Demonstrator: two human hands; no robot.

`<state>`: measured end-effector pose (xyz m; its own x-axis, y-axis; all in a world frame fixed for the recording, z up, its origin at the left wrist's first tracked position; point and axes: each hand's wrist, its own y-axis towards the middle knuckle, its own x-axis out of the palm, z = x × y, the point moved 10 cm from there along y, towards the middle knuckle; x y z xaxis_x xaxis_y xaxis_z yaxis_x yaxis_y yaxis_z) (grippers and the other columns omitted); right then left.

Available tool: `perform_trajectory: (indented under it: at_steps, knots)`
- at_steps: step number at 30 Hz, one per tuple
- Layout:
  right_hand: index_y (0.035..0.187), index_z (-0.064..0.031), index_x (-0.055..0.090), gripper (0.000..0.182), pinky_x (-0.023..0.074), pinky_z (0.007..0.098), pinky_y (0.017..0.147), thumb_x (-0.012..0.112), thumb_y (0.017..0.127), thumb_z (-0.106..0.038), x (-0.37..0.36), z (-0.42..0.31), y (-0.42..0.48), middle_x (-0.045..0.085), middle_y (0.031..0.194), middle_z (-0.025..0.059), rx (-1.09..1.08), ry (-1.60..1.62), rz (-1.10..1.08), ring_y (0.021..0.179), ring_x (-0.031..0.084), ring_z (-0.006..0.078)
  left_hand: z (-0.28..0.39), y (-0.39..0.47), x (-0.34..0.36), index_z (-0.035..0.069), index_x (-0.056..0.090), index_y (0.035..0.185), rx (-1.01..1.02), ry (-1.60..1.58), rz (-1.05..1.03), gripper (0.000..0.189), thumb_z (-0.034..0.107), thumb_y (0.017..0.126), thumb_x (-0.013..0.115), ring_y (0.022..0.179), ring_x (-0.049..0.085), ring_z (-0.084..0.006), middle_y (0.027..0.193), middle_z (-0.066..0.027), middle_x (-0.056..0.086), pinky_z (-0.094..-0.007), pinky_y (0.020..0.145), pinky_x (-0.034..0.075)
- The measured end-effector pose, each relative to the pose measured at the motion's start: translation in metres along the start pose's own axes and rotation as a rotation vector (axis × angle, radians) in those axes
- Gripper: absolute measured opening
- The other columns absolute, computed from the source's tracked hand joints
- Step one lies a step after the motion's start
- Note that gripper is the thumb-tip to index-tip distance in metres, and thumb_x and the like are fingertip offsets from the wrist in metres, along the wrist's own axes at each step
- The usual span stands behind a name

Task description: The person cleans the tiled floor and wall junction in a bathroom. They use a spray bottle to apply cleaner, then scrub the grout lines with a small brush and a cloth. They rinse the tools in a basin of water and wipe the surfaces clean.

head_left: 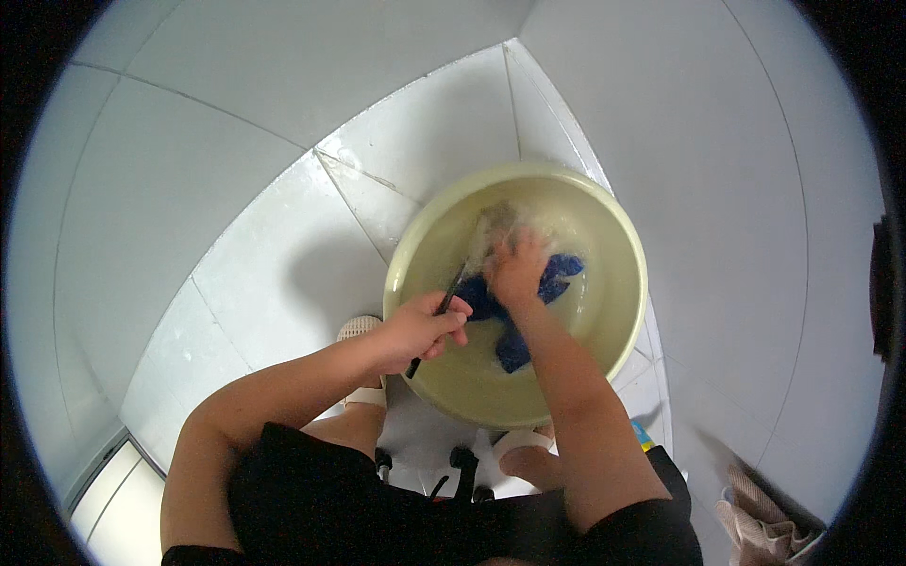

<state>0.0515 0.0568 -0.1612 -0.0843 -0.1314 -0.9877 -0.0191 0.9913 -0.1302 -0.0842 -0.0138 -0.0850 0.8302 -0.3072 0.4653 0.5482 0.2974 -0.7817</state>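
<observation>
A pale yellow plastic basin point(616, 325) with water in it stands on the floor before me. My left hand point(435, 327) grips a thin black handle point(453, 286) slanting over the basin's near left rim. Its far end blurs into a pale, then brownish part point(501, 216), perhaps a brush head; I cannot tell for sure. My right hand point(519, 269) is down in the basin, fingers spread beside that brownish part, with blurred splashing around them. What lies under its palm is hidden. Dark blue cloth point(513, 350) lies in the water beneath and around this hand.
Grey walls point(715, 212) meet in a corner behind the basin, close on its right. My sandalled feet point(362, 327) are near the rim. Black fittings point(463, 458) stand between my legs. A blue and yellow packet point(643, 435) and beige fabric point(761, 520) lie at the lower right.
</observation>
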Motion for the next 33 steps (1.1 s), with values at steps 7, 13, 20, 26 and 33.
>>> perform_trajectory:
  at_steps: [7, 13, 20, 26, 33]
  knots:
    - [0.106, -0.0178, 0.054, 0.059, 0.0222, 0.0530, 0.095, 0.071, 0.054, -0.040, -0.022, 0.031, 0.036, 0.038, 0.124, 0.0091, 0.105, 0.197, -0.121, 0.115, 0.033, 0.0289, -0.006, 0.004, -0.012, 0.007, 0.045, 0.105, 0.017, 0.005, 0.036, 0.024, 0.019, 0.085, 0.047, 0.044, 0.037, -0.0059, 0.077, -0.0032, 0.055, -0.0207, 0.040, 0.029]
    - [0.088, -0.0120, 0.061, 0.038, 0.0256, 0.0487, 0.090, 0.069, 0.057, -0.032, 0.000, -0.043, 0.016, 0.044, 0.115, 0.0112, -0.303, 0.159, -0.127, 0.110, 0.037, 0.0294, -0.006, 0.005, -0.013, 0.007, 0.044, 0.107, 0.022, 0.047, 0.027, 0.025, 0.019, 0.086, 0.046, 0.047, 0.039, -0.0066, 0.080, -0.0031, 0.054, -0.0203, 0.042, 0.031]
    - [0.087, -0.0080, 0.056, 0.022, 0.0435, 0.0383, 0.066, 0.060, 0.066, -0.010, 0.026, 0.060, 0.037, 0.054, 0.097, 0.0095, 0.523, 0.943, -0.071, 0.087, 0.052, 0.0270, -0.003, 0.004, -0.011, 0.007, 0.043, 0.109, 0.026, 0.042, 0.022, 0.026, 0.019, 0.087, 0.045, 0.052, 0.041, -0.0077, 0.083, -0.0039, 0.053, -0.0209, 0.046, 0.033]
    - [0.110, -0.0074, 0.044, 0.036, 0.0450, 0.0368, 0.076, 0.044, 0.074, -0.004, 0.008, -0.008, -0.007, 0.051, 0.102, 0.0095, 0.750, 2.264, -0.124, 0.089, 0.053, 0.0241, -0.003, 0.005, -0.020, 0.008, 0.038, 0.119, 0.061, 0.029, 0.148, 0.035, 0.023, 0.088, 0.041, 0.065, 0.052, -0.0110, 0.093, -0.0024, 0.048, -0.0234, 0.051, 0.039]
    - [0.091, -0.0054, 0.050, 0.041, 0.0447, 0.0371, 0.069, 0.041, 0.085, -0.045, 0.027, -0.033, -0.059, 0.057, 0.086, 0.0080, 0.914, 2.235, -0.430, 0.079, 0.055, 0.0213, -0.007, 0.024, -0.014, 0.013, 0.030, 0.128, 0.059, -0.004, 0.123, 0.046, 0.029, 0.088, 0.044, 0.078, 0.056, -0.0124, 0.108, -0.0021, 0.046, -0.0226, 0.054, 0.039]
